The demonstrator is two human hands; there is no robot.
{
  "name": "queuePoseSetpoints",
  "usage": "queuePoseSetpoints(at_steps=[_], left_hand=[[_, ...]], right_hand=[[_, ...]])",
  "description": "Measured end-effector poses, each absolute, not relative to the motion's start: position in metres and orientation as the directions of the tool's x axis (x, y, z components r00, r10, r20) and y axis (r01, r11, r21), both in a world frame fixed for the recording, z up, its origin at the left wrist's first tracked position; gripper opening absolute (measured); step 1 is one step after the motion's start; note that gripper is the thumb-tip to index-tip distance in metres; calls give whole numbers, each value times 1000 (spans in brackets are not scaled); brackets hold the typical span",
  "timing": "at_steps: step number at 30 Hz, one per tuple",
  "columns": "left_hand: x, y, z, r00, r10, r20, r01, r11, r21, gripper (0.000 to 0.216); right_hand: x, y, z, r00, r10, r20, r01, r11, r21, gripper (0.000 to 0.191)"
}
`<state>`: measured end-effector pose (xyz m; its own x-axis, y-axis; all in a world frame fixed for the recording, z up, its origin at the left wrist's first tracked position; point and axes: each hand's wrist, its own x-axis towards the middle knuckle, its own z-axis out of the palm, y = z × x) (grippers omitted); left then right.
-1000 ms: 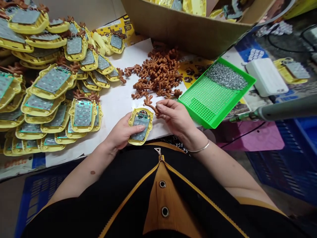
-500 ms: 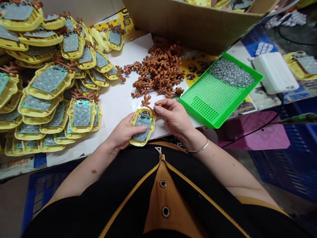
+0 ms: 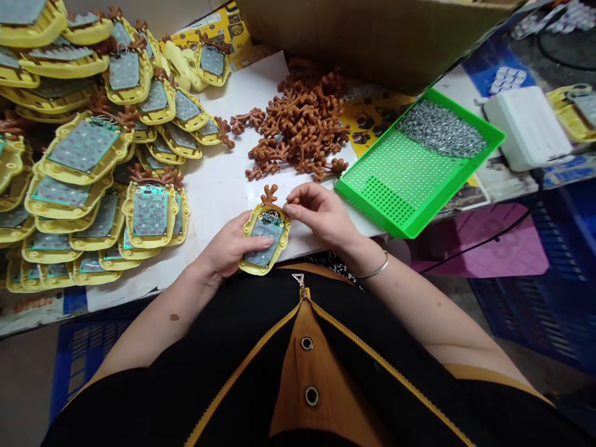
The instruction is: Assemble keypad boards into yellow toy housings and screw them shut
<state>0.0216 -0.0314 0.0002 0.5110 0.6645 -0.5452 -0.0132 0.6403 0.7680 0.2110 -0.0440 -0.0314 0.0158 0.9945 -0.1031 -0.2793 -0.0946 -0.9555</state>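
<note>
My left hand (image 3: 228, 247) grips a yellow toy shell (image 3: 264, 239) with a grey keypad board inside, at the near table edge. A brown antler piece (image 3: 270, 194) sticks up from the shell's top edge. My right hand (image 3: 320, 214) is closed in a pinch at the top right corner of the shell, with another brown antler piece (image 3: 293, 200) between its fingertips. A pile of loose brown antlers (image 3: 302, 124) lies just beyond my hands on the white sheet.
Stacks of yellow shells with keypads (image 3: 84, 149) fill the left side. A green perforated tray (image 3: 419, 162) with several small metal screws sits right of my hands. A cardboard box (image 3: 372, 37) stands behind. A white box (image 3: 528, 127) lies far right.
The first antler has swung from slanting at the shell's upper right to upright on its top edge. My right hand shifted slightly left onto the shell's top right corner.
</note>
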Motion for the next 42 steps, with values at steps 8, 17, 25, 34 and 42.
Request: queuePoseSetpoints(at_steps=[8, 17, 25, 34, 42], left_hand=[[24, -34, 3, 563, 640, -523, 35, 614, 789, 52], [26, -31, 1, 613, 583, -534, 63, 637, 768, 53], [26, -30, 0, 633, 557, -537, 87, 639, 765, 51], [26, -31, -2, 603, 593, -534, 68, 628, 775, 48], [24, -35, -5, 545, 650, -529, 137, 553, 822, 45]], right_hand=[[221, -35, -14, -224, 965, -136, -365, -212, -906, 35], [232, -29, -21, -332, 929, -162, -380, -289, -879, 34], [236, -26, -18, -386, 897, -217, -370, -365, -854, 32], [229, -33, -19, -270, 951, -151, -242, -219, -945, 35], [212, -45, -2, -123, 971, 203, 495, 237, -836, 8]])
